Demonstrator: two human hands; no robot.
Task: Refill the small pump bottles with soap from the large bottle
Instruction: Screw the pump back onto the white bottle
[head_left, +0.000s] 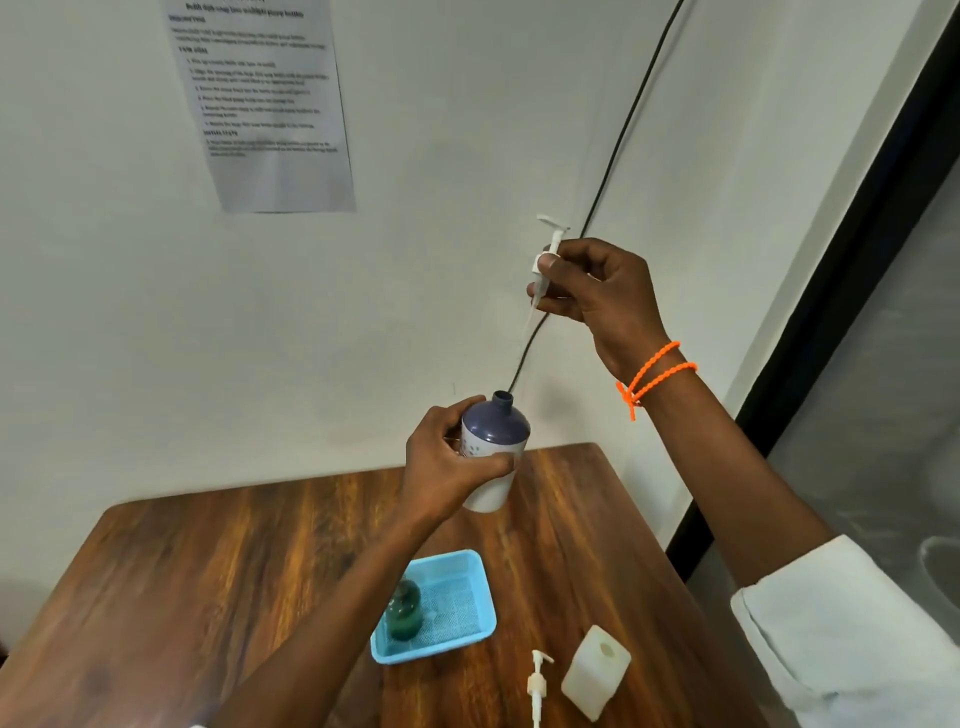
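left hand (447, 457): bare, forearm bare, no sleeve in view | right hand (597, 291): bare | right wrist: orange knotted cord bracelet (655, 376), two loops, tail hanging | right upper arm: white rolled-up sleeve (852, 629), near right

Tray (470, 569) mid-table (208, 571) w/ bottle (404, 610) in its left side; loose pump (537, 680) & square bottle (597, 673) right of it.
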